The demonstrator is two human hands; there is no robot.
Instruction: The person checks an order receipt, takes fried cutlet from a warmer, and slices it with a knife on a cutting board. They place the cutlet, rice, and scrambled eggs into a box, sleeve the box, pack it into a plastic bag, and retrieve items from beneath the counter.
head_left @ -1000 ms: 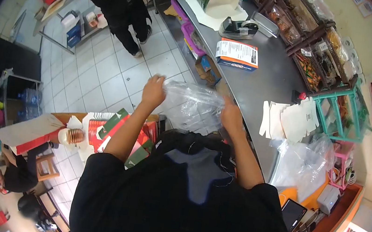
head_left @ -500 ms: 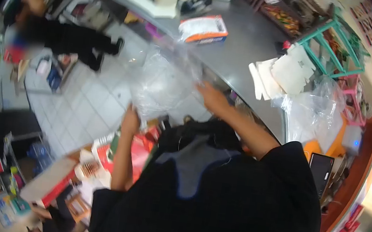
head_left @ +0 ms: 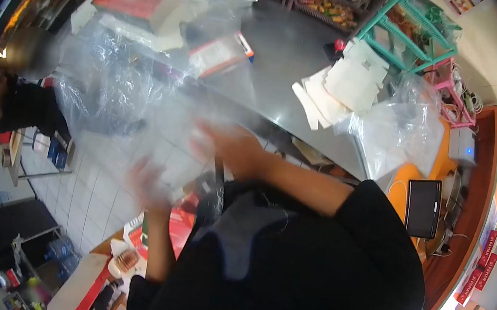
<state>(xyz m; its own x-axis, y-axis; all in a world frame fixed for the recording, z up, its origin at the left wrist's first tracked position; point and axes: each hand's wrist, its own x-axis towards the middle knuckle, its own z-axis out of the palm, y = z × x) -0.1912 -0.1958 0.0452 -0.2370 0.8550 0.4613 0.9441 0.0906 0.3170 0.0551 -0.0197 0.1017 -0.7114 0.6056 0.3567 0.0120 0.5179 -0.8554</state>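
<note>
A large clear plastic bag [head_left: 108, 74] is spread out in the air in front of me, over the tiled floor and the near edge of the metal counter. My left hand [head_left: 150, 183] is at the bag's lower side, its fingers smeared by motion. To the right of it, my right hand [head_left: 227, 146] is also blurred, near the bag's right lower part. Whether either hand grips the plastic cannot be made out. Through the film show a red and white box [head_left: 137, 1] and a smaller white and orange box [head_left: 221, 54].
On the metal counter [head_left: 273, 64] lie white cardboard pieces [head_left: 349, 83] and more clear bags [head_left: 406, 122], beside a teal rack [head_left: 408, 38]. A dark tablet [head_left: 422, 208] stands at the right. Another person [head_left: 23, 103] is at the far left.
The bag has swung up and leftward, opening wide over the counter. My right hand has come closer to my left hand. The view has turned, with the counter's boxes shifting left.
</note>
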